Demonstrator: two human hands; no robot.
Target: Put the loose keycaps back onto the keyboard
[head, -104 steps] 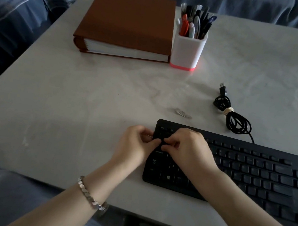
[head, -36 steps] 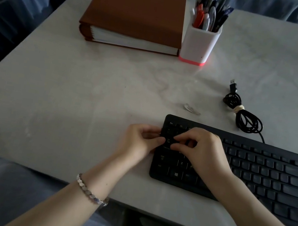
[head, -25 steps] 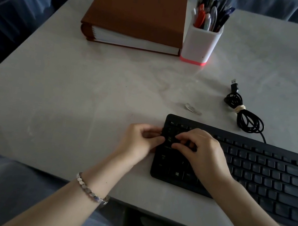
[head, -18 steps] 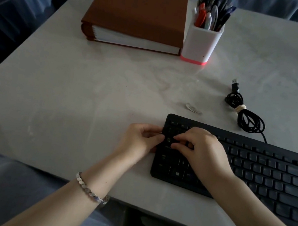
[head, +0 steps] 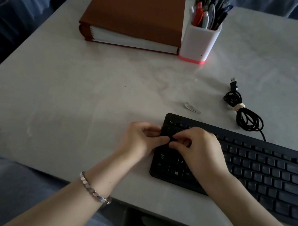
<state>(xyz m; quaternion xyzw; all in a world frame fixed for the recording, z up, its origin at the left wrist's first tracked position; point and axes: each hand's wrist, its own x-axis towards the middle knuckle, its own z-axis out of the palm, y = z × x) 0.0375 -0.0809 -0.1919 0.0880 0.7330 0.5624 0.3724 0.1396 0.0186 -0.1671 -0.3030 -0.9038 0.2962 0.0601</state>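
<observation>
Pinching one dark keycap (head: 172, 139): left hand (head: 140, 140) and right hand (head: 200, 153), at left end of keyboard (head: 269, 167) (socket hidden); risk: tilted press jams it, or it skitters off.

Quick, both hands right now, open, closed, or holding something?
Left hand: fingers curled, thumb at the left end of the keyboard; whether it holds anything cannot be told.
Right hand: closed, thumb and forefinger pinching a dark keycap there.

keyboard (head: 269, 172): black, full-size, lying flat on the desk near its front edge, angled slightly, right end cut off by the frame | keycap (head: 172, 139): small, dark, over the upper-left key rows, mostly hidden; cannot tell if seated
</observation>
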